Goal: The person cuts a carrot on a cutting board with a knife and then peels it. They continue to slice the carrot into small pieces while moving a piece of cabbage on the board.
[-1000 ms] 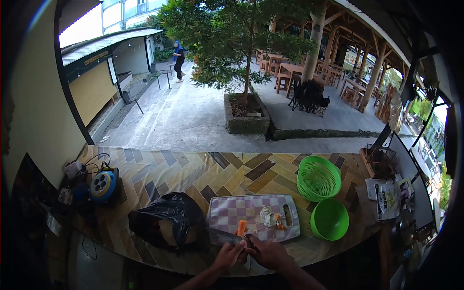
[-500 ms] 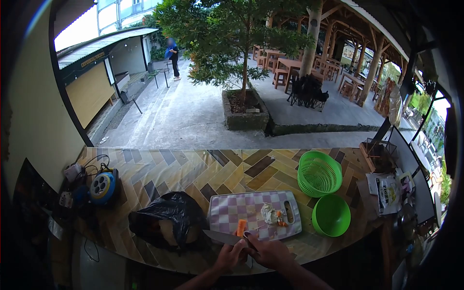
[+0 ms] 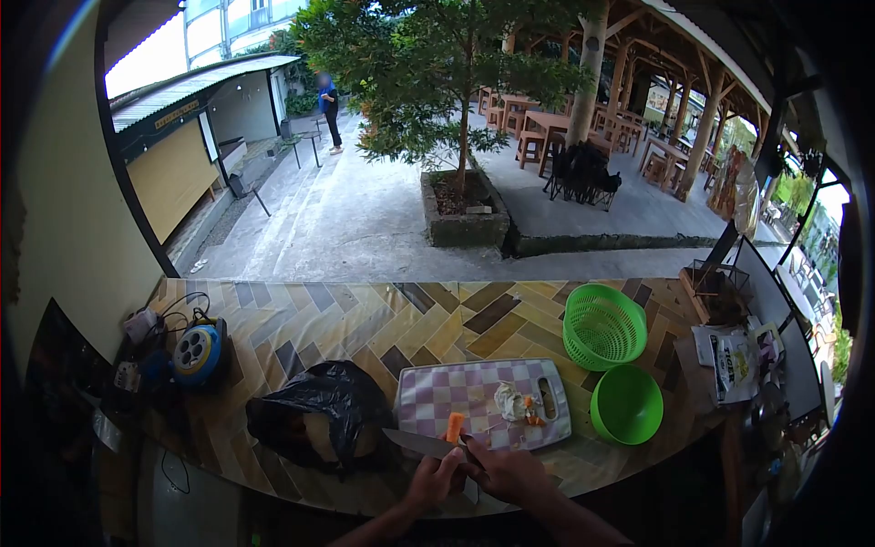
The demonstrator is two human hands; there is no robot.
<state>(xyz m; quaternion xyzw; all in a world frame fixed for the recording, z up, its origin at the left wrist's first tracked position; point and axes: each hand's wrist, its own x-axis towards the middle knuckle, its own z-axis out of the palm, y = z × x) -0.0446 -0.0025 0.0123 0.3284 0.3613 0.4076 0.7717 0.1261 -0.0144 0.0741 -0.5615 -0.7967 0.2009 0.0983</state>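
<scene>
My right hand (image 3: 499,472) is wrapped around the handle of a knife (image 3: 417,443), whose blade points left over the near edge of the cutting board. My left hand (image 3: 436,480) is closed right beside it, below the blade; what its fingers hold is hidden. An orange carrot piece (image 3: 454,425) shows just beyond the blade. The cutting board (image 3: 437,387) has a pink and white checked pattern. On its right side lie a crumpled whitish lump (image 3: 509,401) and small orange scraps (image 3: 532,415).
A black plastic bag (image 3: 342,401) stands left of the board. To the right are a green basket (image 3: 603,328) and a green bowl (image 3: 626,406). A blue cable reel (image 3: 199,351) sits at far left, packets (image 3: 732,369) at far right. A person (image 3: 328,114) stands in the courtyard.
My hands and the knife stay in nearly the same place. The view has shifted slightly. The distant person's arms and pose have changed a little.
</scene>
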